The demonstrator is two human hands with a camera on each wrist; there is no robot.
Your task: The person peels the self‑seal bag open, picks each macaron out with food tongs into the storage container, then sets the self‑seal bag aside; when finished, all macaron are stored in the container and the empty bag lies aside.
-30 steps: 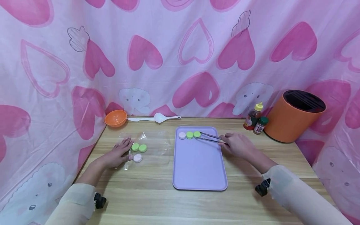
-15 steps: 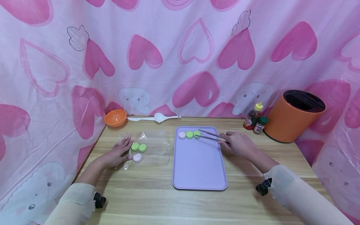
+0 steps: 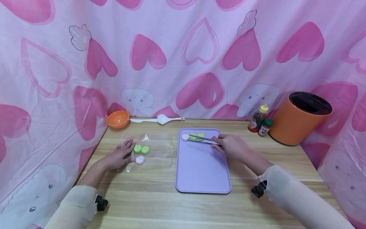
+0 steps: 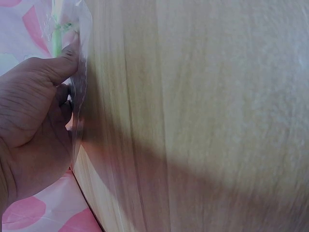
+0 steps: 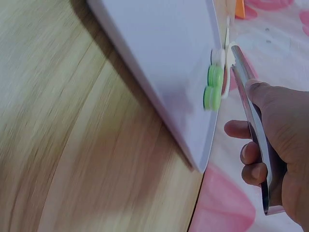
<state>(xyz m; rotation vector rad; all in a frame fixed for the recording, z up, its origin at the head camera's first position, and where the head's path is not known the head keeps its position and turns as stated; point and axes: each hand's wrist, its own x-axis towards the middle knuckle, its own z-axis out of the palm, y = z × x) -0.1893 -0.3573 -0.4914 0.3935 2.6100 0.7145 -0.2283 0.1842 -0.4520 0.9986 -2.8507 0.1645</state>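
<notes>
My left hand (image 3: 121, 155) rests with spread fingers on the left end of a clear plastic bag (image 3: 163, 144). Two green macarons (image 3: 145, 150) and a pale pink macaron (image 3: 140, 160) lie at the bag beside the fingertips. My right hand (image 3: 233, 147) grips metal tongs (image 5: 263, 140), their tips apart and nothing visible between them in the right wrist view. The tongs reach over a row along the far end of the lilac tray (image 3: 201, 171): a pale macaron (image 3: 185, 137) at the left, then two green macarons (image 5: 213, 97) to its right.
An orange bowl (image 3: 118, 119), a white knife (image 3: 143, 120) and a white ladle (image 3: 163, 119) lie along the back edge. At the back right stand a sauce bottle (image 3: 257, 121), a green-capped jar (image 3: 265, 128) and an orange knife block (image 3: 297, 122). A patterned curtain (image 3: 148, 19) surrounds the table.
The tongs have come off the rightmost green macaron on the tray, and my right hand has carried them left, their tips now by the pale macaron. My left hand has stayed put.
</notes>
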